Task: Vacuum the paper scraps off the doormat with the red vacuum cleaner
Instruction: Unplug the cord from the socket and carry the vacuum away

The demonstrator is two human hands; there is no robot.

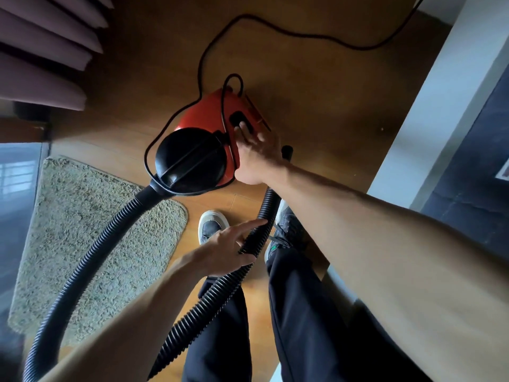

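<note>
The red vacuum cleaner (205, 119) with a black round front sits on the wooden floor in the middle of the head view. My right hand (254, 154) reaches onto its top, straight fingers pressing at the black switch panel (242, 121). My left hand (228, 248) holds the black ribbed hose (91, 260), index finger stretched along it. The hose loops from the vacuum's front over the beige shaggy doormat (82, 216) at the left. I can make out no paper scraps on the mat.
The black power cord (275, 28) snakes across the floor behind the vacuum. Purple curtains (41, 51) hang at the upper left, glass at the left edge. A white wall edge (440, 106) runs at the right. My two shoes (210, 226) stand near the mat's corner.
</note>
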